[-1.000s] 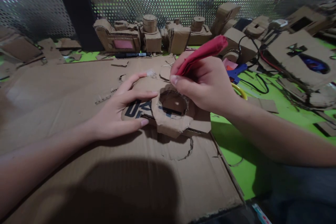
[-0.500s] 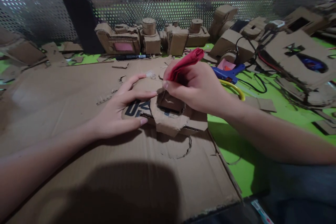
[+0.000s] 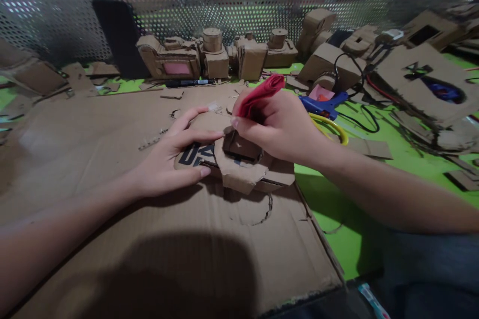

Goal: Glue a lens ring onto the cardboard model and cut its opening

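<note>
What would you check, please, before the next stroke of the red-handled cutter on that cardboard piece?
1. Left hand pins the cardboard piece flat: ok.
2. Right hand grips the red-handled cutter firmly: ok.
3. Left fingertips clear of the tool's tip: not ok, they lie right beside it.
4. Blade position in the round cutout: cannot tell, hidden by the right hand.
5. Big cardboard sheet lies under the piece: ok.
6. Blue glue gun lies apart from the hands: ok.
</note>
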`<state>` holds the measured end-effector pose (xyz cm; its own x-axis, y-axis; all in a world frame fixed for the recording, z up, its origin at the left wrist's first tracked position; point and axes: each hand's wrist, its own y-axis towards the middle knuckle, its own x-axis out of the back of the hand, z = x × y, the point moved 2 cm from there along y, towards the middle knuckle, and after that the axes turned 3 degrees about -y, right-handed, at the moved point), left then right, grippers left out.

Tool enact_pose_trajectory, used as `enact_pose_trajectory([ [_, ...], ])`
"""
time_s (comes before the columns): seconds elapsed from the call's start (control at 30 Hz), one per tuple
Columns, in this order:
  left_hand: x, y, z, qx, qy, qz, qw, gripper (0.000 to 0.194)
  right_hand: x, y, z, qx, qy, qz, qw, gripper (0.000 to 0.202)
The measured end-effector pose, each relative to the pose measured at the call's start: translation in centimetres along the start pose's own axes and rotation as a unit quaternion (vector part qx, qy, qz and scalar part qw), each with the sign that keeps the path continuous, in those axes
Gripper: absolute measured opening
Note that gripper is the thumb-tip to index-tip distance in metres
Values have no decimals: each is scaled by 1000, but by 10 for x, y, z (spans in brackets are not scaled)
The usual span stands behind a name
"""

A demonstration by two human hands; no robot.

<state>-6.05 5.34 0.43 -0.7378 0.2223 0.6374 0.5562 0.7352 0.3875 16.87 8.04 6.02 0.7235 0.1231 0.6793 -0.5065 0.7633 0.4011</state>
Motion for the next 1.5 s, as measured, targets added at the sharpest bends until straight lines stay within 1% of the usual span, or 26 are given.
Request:
enact_pose_trajectory([
  [0.07,-2,-1,3,-10,1,-7,1000,57,1,0,-1,-4,-3,-16,1000,12],
  [0.13,-2,-2,3,-17,1,-7,1000,58,2,0,0,-4,-4,-15,1000,13],
  [0.2,-1,-1,1,-11,2,-5,1000,57,2,2,1,2,-6,9,1000,13],
  [0.3,0,2,-4,17,6,17,1000,55,0,3,3,17,-11,51,999,12],
  [0.33,0,3,-5,23,5,20,1000,56,0,2,2,18,-10,53,998,11],
  [0.4,0,3,-5,19,1,12,1000,58,-1,1,1,9,-5,34,999,9],
  [0.5,-2,1,-2,8,2,-7,1000,57,0,-1,-2,-6,-5,-9,1000,11],
  [0.57,-3,0,0,1,1,-7,1000,56,1,-2,-2,0,-12,-18,1000,13],
  [0.77,0,2,-2,-6,-21,11,1000,56,-1,3,1,38,-28,13,999,12],
  [0.93,-1,1,-1,-8,-23,1,1000,55,-2,4,1,44,-20,26,998,10],
  [1.03,-2,1,-3,-5,-20,4,1000,54,-1,2,-2,27,-17,14,999,11],
  [1.17,0,2,-7,-4,-7,10,1000,52,1,-2,-5,-1,-4,-31,1000,13],
  [1.27,1,2,-9,-10,-4,9,1000,51,2,-3,-6,-14,-4,-37,999,13],
  [1.37,0,2,-7,-3,-4,5,1000,53,1,-1,-3,-8,-10,-28,1000,12],
  [1.5,-2,1,-5,0,-8,-3,1000,52,-1,3,0,16,-10,11,1000,14],
])
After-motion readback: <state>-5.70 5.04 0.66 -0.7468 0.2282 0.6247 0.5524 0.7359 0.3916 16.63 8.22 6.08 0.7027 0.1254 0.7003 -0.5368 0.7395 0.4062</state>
